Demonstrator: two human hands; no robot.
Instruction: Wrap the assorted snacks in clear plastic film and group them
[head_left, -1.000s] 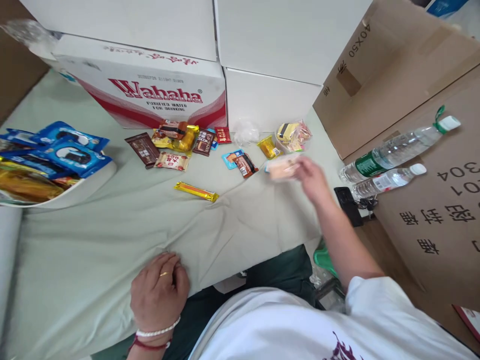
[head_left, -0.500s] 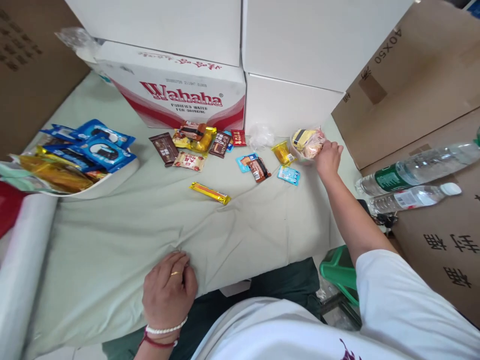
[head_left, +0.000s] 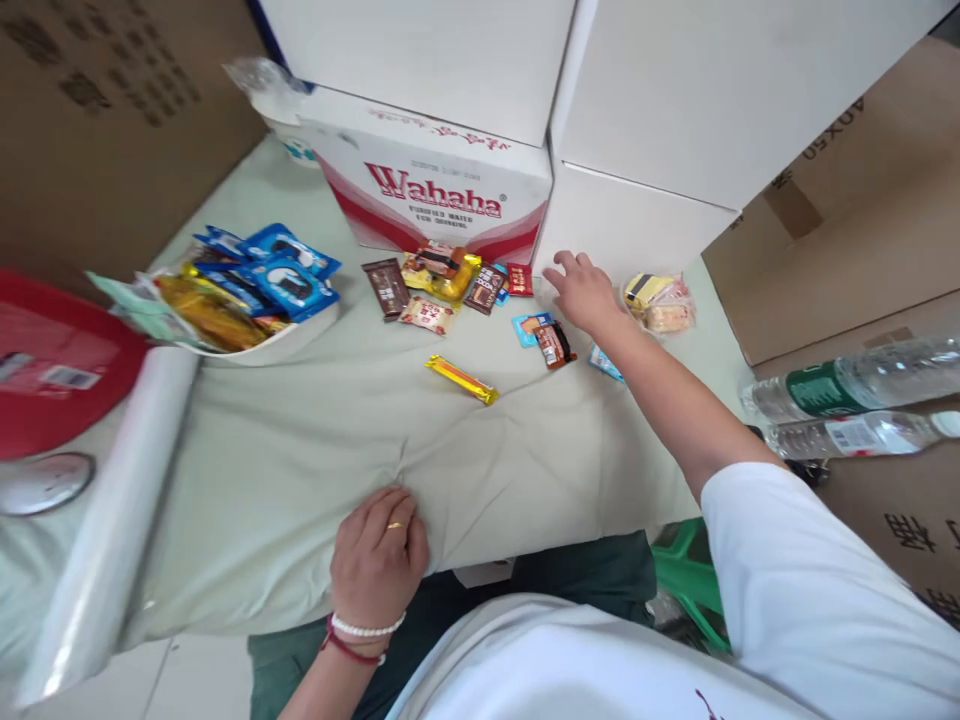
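Observation:
My right hand (head_left: 589,292) reaches over the cloth in front of the white boxes, its fingers spread and holding nothing that I can see. Just left of it lie a small red packet (head_left: 519,280), a brown cocoa packet (head_left: 484,288) and a brown-wrapped snack (head_left: 555,345) on a blue packet (head_left: 528,329). To its right sit clear-wrapped snacks (head_left: 670,315) with a yellow label. My left hand (head_left: 379,555), wearing a ring, rests near the table's front edge with fingers curled together. Between the hands lies a yellow stick packet (head_left: 461,380).
A white tray (head_left: 300,335) holds several blue and gold packets at the left. Beside it lie a plastic film roll (head_left: 112,520) and a red object (head_left: 67,350). A Wahaha carton (head_left: 450,195) stands behind. Two bottles (head_left: 862,390) are at the right.
My right hand has left the clear-wrapped snacks and moved left, its fingers now spread; it hides the gold packet and clear plastic. The view has shifted left. My left hand stays on the cloth.

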